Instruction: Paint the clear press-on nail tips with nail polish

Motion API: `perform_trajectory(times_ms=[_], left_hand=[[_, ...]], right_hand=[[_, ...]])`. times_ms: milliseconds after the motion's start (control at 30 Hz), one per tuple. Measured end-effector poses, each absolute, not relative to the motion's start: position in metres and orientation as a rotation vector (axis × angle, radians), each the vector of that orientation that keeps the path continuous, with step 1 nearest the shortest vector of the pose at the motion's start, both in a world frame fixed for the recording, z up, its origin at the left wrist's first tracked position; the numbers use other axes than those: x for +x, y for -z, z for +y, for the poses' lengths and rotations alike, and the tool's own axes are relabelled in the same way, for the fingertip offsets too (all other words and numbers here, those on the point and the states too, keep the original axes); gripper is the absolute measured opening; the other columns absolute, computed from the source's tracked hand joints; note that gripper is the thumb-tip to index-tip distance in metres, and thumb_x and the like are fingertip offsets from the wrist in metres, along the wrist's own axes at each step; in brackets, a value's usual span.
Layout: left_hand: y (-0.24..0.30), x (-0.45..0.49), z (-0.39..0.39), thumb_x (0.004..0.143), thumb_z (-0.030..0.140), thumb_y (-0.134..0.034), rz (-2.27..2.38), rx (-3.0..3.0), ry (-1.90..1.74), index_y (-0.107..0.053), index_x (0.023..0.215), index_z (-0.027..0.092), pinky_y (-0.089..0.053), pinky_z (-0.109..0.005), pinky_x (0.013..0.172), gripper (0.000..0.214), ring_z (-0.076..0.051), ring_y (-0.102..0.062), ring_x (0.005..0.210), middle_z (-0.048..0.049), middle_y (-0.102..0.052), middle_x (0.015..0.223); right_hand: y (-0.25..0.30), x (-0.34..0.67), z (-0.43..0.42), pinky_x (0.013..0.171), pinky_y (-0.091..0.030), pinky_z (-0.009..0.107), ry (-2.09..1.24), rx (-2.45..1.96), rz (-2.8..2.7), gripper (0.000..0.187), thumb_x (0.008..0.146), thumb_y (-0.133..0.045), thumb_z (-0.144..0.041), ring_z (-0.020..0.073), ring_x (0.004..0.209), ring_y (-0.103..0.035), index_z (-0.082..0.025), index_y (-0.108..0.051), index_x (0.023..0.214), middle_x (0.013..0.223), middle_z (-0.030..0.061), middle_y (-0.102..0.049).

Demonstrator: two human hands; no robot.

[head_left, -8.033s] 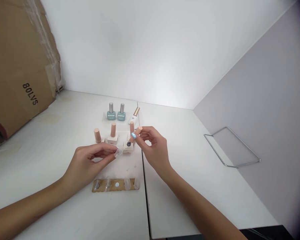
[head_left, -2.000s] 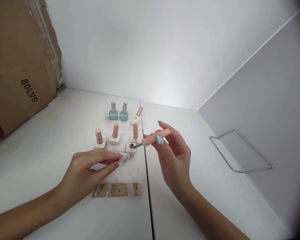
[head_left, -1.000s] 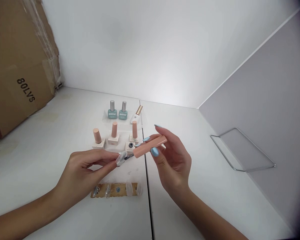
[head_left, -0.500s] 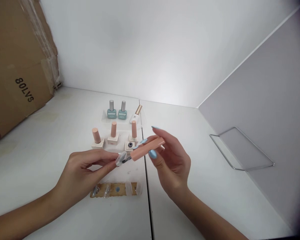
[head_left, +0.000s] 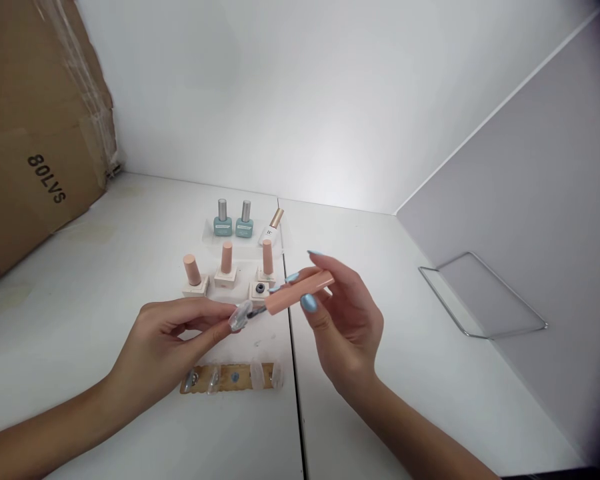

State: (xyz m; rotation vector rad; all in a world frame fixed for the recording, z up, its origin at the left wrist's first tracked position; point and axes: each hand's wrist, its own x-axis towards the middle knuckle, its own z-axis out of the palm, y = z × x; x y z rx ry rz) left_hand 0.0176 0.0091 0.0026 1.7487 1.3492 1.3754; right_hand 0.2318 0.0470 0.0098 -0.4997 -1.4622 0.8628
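Note:
My left hand [head_left: 167, 337] pinches a clear false nail tip [head_left: 238, 318] between thumb and fingers above the white table [head_left: 130, 253]. My right hand [head_left: 343, 313] holds a peach polish brush cap [head_left: 296, 294] sideways, and its small brush touches the nail tip. Just behind the nail tip stands the open square polish bottle [head_left: 259, 291], its dark neck showing. Below my hands lies a tan card strip [head_left: 233, 377] carrying several clear nail tips.
Three peach-capped square bottles [head_left: 225, 265] stand in a row, with two teal bottles [head_left: 233, 221] and a tilted white gold-capped bottle [head_left: 271, 228] behind. A cardboard box [head_left: 35, 127] leans at the left. A wire frame [head_left: 483, 293] rests by the grey right wall.
My right hand drew the brush out of the open bottle and brought it left onto the nail tip held in my left hand. The left hand stayed almost still.

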Motion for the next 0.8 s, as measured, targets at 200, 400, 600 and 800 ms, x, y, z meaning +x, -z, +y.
perform_trajectory(times_ms=[200, 400, 600, 800], left_hand=[[-0.0027, 0.0180, 0.0098, 0.088, 0.032, -0.081, 1.303, 1.797, -1.380, -0.087, 0.088, 0.031, -0.065, -0.018, 0.053, 0.005, -0.018, -0.080, 0.061, 0.0031, -0.086, 0.081], [0.0037, 0.0146, 0.0092, 0.088, 0.026, -0.080, 1.317, 1.880, -1.422, -0.085, 0.091, 0.032, -0.065, -0.017, 0.054, 0.008, -0.017, -0.081, 0.065, 0.0053, -0.086, 0.083], [0.0021, 0.0168, 0.0114, 0.092, 0.019, -0.076, 1.258, 2.111, -1.498, -0.083, 0.097, 0.032, -0.067, -0.021, 0.061, 0.016, -0.016, -0.081, 0.070, 0.0056, -0.086, 0.087], [0.0062, 0.0143, 0.0127, 0.094, 0.020, -0.074, 1.267, 2.156, -1.476, -0.083, 0.099, 0.033, -0.069, -0.023, 0.065, 0.016, -0.017, -0.082, 0.074, 0.0060, -0.086, 0.091]], right_hand=[[-0.0108, 0.2293, 0.0478, 0.082, -0.071, 0.037, -0.836, -0.522, -1.483, 0.036, 0.099, -0.066, -0.014, 0.0170, 0.089, -0.077, -0.035, -0.070, 0.129, 0.094, -0.0001, -0.077], [-0.0125, 0.2301, 0.0486, 0.086, -0.072, 0.039, -0.798, -0.556, -1.438, 0.036, 0.100, -0.065, -0.013, 0.0173, 0.089, -0.078, -0.034, -0.070, 0.129, 0.091, -0.0005, -0.076], [-0.0127, 0.2306, 0.0457, 0.081, -0.071, 0.033, -0.848, -0.404, -1.560, 0.043, 0.098, -0.064, -0.009, 0.0154, 0.089, -0.076, -0.032, -0.069, 0.134, 0.094, 0.0006, -0.077], [-0.0093, 0.2333, 0.0474, 0.084, -0.071, 0.039, -0.748, -0.610, -1.469, 0.039, 0.099, -0.066, -0.014, 0.0184, 0.091, -0.078, -0.034, -0.070, 0.132, 0.095, 0.0005, -0.079]])
